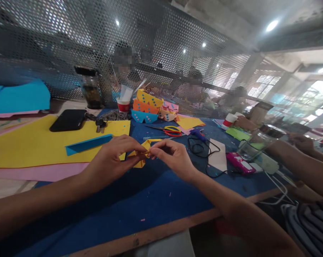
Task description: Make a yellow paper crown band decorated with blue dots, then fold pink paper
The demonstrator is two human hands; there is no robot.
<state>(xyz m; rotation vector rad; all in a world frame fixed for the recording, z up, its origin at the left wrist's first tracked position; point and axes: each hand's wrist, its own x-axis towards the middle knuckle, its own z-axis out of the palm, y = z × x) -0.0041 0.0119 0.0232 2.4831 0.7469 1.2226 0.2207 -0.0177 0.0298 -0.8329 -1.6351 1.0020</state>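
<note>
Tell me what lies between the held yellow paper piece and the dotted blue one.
In the head view, the blades of the scissors and a slim, pale stick lie between the yellow paper piece and the dotted blue paper piece.

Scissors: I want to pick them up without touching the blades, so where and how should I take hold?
Best, I'd judge, by the loop handles of the scissors, from above and the near side. They lie with loops to the right and blades pointing left, so this grip avoids the blades; the blue corded tool sits to the right of the loops.
</note>
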